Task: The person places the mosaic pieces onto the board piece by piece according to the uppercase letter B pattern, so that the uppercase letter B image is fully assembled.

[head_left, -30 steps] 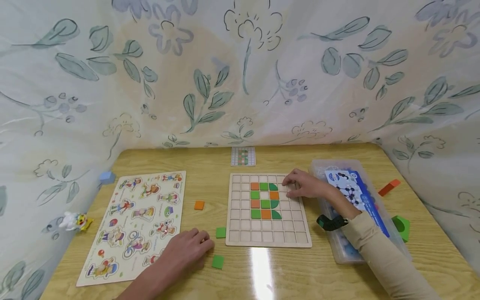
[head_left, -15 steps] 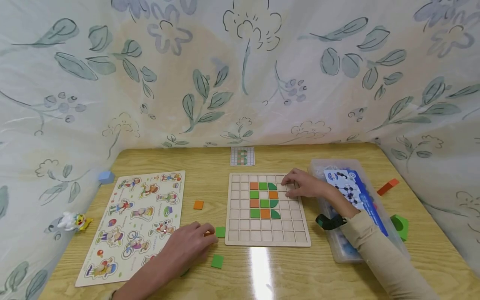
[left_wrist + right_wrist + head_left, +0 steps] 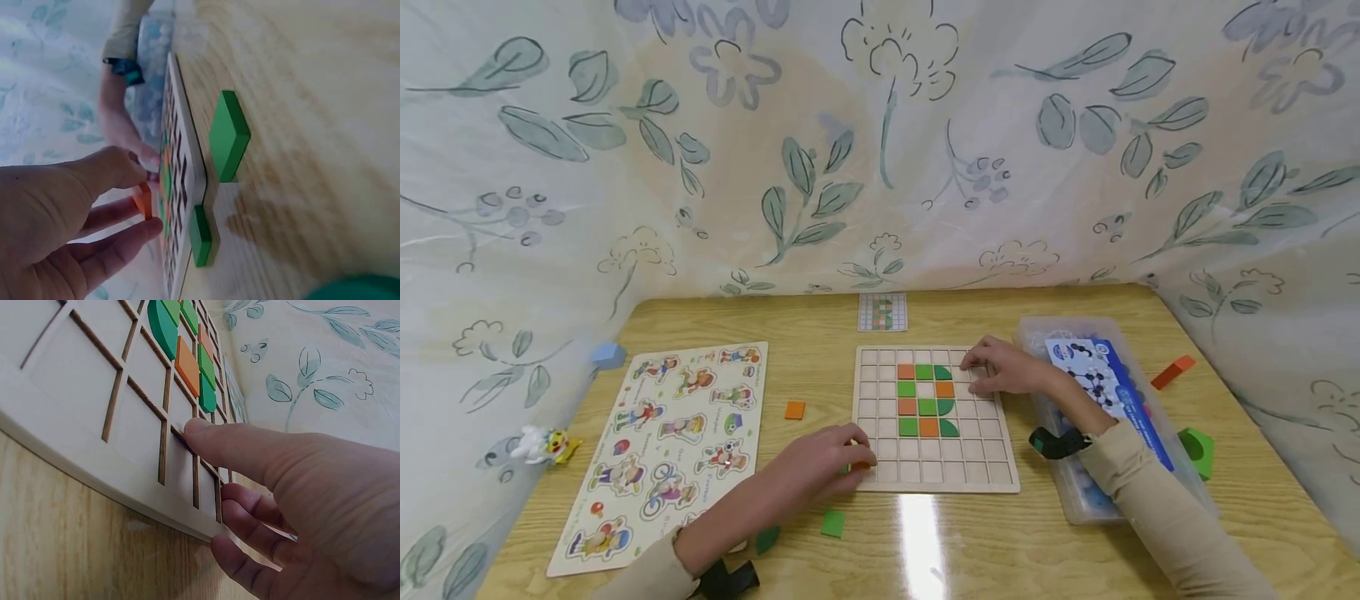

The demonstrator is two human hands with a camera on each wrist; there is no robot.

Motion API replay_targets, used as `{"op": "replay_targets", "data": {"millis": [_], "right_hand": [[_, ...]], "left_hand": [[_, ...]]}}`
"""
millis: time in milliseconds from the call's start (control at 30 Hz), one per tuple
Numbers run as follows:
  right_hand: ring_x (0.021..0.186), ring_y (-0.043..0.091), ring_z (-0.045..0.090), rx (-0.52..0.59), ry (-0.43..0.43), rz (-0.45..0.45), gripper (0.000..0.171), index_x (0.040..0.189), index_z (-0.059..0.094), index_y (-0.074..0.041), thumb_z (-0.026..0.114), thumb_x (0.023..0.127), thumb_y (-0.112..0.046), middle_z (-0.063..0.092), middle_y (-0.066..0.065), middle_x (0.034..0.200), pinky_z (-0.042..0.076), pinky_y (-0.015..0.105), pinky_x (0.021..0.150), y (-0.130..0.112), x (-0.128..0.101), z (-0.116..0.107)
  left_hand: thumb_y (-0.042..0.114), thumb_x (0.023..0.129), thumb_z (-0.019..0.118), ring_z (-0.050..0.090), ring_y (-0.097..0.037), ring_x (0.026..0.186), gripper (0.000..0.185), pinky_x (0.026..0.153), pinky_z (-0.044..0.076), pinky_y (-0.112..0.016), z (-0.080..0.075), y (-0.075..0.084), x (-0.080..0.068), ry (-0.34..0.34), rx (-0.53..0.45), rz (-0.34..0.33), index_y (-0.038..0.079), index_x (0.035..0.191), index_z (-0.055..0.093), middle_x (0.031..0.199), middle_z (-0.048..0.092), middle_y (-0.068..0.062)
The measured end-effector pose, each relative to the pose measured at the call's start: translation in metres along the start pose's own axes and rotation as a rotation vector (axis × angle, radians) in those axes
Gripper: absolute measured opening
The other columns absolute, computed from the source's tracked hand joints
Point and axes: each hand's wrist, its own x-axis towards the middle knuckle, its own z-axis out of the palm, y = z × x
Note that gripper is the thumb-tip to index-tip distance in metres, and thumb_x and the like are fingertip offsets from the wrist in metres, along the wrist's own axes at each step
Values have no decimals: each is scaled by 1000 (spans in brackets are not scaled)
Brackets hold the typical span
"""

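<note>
A wooden grid board [image 3: 992, 477] lies mid-table with orange and green tiles set in its middle cells [image 3: 927, 400]. My left hand [image 3: 857, 457] hovers at the board's lower-left corner and pinches a small orange tile [image 3: 143, 200] between thumb and fingers. A green tile [image 3: 200, 236] lies against the board's edge [image 3: 190, 181] below that hand, and another green tile [image 3: 228, 134] sits on the table nearby. My right hand [image 3: 979, 370] rests on the board's upper right cells with straight fingers [image 3: 250, 450] and holds nothing.
Loose tiles lie left of the board: an orange one [image 3: 794, 409], a green one [image 3: 832, 522], a darker green one [image 3: 767, 539]. A character puzzle [image 3: 662, 450], pattern card [image 3: 882, 312], plastic box [image 3: 1105, 400], blue block [image 3: 608, 356], orange block [image 3: 1172, 372], green block [image 3: 1197, 450] and toy figure [image 3: 542, 443] surround it.
My left hand has moved right from the table to the board's lower-left corner, taking up an orange tile and covering the green tile beside the board. The right hand stays put.
</note>
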Motion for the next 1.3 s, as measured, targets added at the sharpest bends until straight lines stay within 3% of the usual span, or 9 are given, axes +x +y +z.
{"op": "replay_targets", "data": {"millis": [267,467,700,933,1300], "right_hand": [[101,23,49,15,-12,31,31,114,66,-11,73,87,-24,53,10,113,41,35,85,-3,1,0],[102,22,50,6,-18,40,30,114,66,-12,72,87,-25,54,9,114,41,36,86,-3,1,1],[102,23,49,12,-21,56,31,114,66,-12,72,87,-25,53,10,114,41,37,86,-3,1,1],[104,23,50,10,-21,57,31,114,66,-12,72,87,-25,53,10,114,41,36,87,-3,0,-1],[105,23,51,5,-14,52,30,115,66,-13,72,87,-25,54,10,115,42,37,88,-2,0,-2]], "left_hand": [[19,89,70,60,-5,84,13,72,49,-13,11,3,35,-9,-27,118,19,102,71,101,63,6],[16,89,69,60,-5,80,16,68,46,-10,17,9,49,7,2,189,19,104,72,98,63,5],[21,90,68,61,-4,87,14,68,48,-12,20,9,54,-17,72,145,24,103,74,101,64,8],[22,91,67,62,-5,92,15,71,50,-14,18,6,57,-60,62,109,24,105,74,104,64,7],[23,91,68,60,-5,90,16,68,46,-12,18,4,60,-76,40,106,24,105,74,103,63,8]]}}
